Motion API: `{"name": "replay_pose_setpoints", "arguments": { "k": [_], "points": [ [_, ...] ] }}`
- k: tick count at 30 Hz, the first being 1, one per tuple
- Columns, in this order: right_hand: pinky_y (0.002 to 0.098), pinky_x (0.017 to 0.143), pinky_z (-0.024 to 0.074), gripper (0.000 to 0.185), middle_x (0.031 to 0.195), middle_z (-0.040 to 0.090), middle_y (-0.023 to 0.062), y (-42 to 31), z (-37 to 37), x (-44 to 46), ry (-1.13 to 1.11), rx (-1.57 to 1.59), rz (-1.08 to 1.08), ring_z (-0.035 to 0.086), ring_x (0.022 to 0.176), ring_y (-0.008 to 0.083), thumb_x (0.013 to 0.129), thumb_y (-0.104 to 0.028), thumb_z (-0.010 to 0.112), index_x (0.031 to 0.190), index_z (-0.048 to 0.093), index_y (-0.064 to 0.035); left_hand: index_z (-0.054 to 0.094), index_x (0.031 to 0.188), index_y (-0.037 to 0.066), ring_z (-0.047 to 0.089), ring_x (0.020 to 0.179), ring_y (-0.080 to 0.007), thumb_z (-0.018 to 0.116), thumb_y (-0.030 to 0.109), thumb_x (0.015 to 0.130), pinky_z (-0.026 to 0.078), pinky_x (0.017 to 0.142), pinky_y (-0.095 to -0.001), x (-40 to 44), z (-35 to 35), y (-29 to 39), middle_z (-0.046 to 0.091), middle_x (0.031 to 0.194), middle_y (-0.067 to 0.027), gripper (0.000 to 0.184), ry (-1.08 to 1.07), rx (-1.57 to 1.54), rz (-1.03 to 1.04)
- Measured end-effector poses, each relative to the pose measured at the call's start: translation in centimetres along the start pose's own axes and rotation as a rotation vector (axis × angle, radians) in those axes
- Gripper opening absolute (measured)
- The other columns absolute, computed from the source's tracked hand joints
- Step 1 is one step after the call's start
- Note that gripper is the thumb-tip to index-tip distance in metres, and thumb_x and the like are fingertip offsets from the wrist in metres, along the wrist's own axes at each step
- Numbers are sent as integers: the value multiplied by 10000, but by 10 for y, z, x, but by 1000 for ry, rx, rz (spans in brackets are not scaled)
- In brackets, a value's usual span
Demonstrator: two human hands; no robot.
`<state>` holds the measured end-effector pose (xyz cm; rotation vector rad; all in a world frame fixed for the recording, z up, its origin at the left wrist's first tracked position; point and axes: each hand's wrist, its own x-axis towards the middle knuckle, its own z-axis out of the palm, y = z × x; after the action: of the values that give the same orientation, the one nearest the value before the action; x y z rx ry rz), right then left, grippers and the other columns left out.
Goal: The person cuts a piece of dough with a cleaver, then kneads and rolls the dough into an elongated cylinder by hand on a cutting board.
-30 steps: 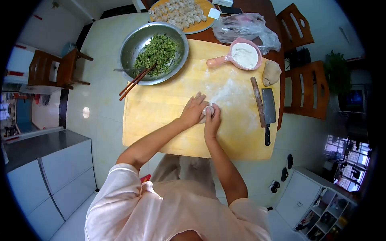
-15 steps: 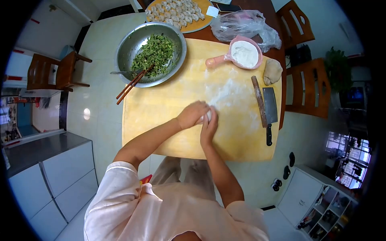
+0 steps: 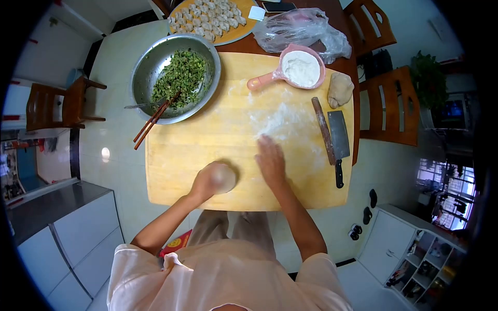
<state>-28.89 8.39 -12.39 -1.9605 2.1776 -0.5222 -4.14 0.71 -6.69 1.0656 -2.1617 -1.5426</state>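
Note:
My left hand (image 3: 204,182) is near the front of the wooden board (image 3: 181,155), holding a flat round dumpling wrapper (image 3: 224,179), slightly blurred. To the right, my right hand (image 3: 271,159) has its fingers stretched out over the board, their tips at the lower edge of a patch of white flour (image 3: 277,120); nothing shows in it. Farther right lie a wooden rolling pin (image 3: 323,129) and a cleaver (image 3: 339,136) side by side. Above them rests a lump of dough (image 3: 340,90).
A steel bowl (image 3: 139,67) of chopped green filling (image 3: 181,78), with chopsticks (image 3: 151,124), stands at the upper left. Behind are a round tray (image 3: 244,35) of dumplings, a pink ladle (image 3: 264,81) of flour and a plastic bag (image 3: 290,31). Chairs (image 3: 391,106) flank the table.
My hands were together around the dough at mid-board and have come apart. My left hand has moved toward me and left with the wrapper; my right hand has opened out. The view has shifted slightly.

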Motion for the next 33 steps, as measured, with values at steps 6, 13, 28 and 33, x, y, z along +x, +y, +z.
{"name": "replay_pose_setpoints", "arguments": {
  "k": [6, 13, 28, 33],
  "points": [
    [435, 1066, 388, 440, 1389, 515, 184, -5, -34, -39, 152, 570, 321, 459, 1309, 347, 919, -149, 619, 1322, 537, 8, 585, 1188, 54, 566, 1072, -387, 698, 19, 741, 469, 921, -429, 60, 53, 37, 610, 1137, -168, 462, -43, -12, 302],
    [422, 1061, 389, 483, 1384, 505, 217, -37, -16, -27, 509, 702, 609, 493, 1268, 360, 975, -202, 543, 1400, 458, 11, 593, 1148, 48, 551, 1143, -372, 613, 143, 832, 444, 1018, -448, 131, 107, 19, 605, 1196, -143, 331, -106, 270, 676],
    [416, 1038, 420, 493, 1330, 538, 192, -48, -26, -53, 511, 718, 583, 516, 1226, 365, 836, -69, 685, 1307, 545, -26, 561, 1183, 36, 536, 1104, -373, 694, 110, 768, 440, 929, -446, 87, 77, 65, 595, 1168, -166, 443, -333, 409, 436],
    [443, 1053, 392, 507, 1352, 517, 215, -33, -12, -51, 579, 738, 697, 485, 1250, 385, 910, -144, 614, 1377, 473, -9, 574, 1128, 58, 548, 1052, -333, 671, 138, 739, 418, 898, -442, 122, 111, 48, 601, 1119, -134, 409, -267, 584, 618]
  ]
}}
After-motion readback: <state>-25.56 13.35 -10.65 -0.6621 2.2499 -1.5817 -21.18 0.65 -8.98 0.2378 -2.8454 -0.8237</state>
